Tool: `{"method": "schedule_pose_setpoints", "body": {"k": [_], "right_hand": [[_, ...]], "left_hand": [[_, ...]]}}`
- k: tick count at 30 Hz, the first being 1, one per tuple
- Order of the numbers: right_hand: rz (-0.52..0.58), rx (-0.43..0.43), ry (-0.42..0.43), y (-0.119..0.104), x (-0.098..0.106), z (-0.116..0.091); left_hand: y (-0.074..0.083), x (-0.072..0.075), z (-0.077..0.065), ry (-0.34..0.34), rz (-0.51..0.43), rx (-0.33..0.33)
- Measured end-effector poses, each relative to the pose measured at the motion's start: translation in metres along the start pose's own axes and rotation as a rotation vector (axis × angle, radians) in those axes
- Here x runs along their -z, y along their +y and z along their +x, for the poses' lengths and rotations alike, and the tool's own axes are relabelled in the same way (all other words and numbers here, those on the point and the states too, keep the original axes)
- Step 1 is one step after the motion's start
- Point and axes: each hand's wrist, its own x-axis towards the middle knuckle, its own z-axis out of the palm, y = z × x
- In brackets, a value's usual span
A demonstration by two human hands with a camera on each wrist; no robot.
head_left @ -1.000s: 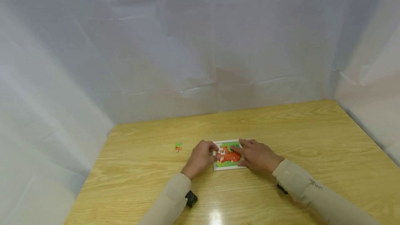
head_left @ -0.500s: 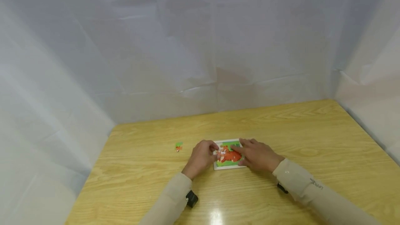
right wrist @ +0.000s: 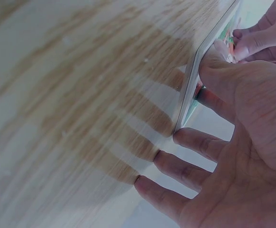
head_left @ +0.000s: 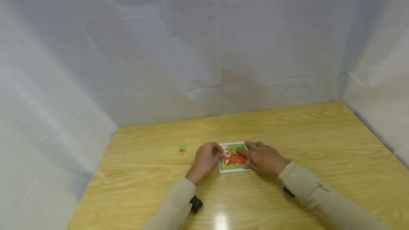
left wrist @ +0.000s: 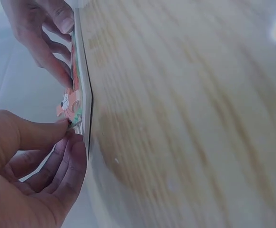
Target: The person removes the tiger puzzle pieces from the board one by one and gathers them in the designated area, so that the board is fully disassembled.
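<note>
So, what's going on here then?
A person is working on a tiger jigsaw puzzle in a white frame on a wooden table. The left hand pinches a piece at the puzzle's left side, while the right hand rests over its right side. The frame's upper left part looks unfilled, and further left a loose bit of puzzle, perhaps more than one piece, lies on the table.
</note>
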Motion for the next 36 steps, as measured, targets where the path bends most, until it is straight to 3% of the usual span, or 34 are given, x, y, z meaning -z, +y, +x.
{"method": "schedule_pose_setpoints", "body": {"k": [9,16,23,30,36], "right_hand": [[0.016,-0.012,-0.016,0.0,0.001,0.001],[0.014,-0.01,-0.02,0.001,0.0,0.001],[0.02,-0.028,-0.033,0.001,0.001,0.0],[0.014,-0.017,-0.025,0.0,0.002,-0.001],[0.023,-0.017,-0.026,-0.002,0.003,-0.001]], "left_hand": [[-0.004,0.0,-0.001,-0.013,-0.073,0.022],[-0.004,0.003,-0.003,0.028,-0.102,0.03],[-0.008,0.015,-0.006,0.051,-0.125,0.036],[-0.02,0.03,-0.013,0.093,-0.179,0.122],[-0.035,0.044,-0.019,0.135,-0.196,0.144]]}}
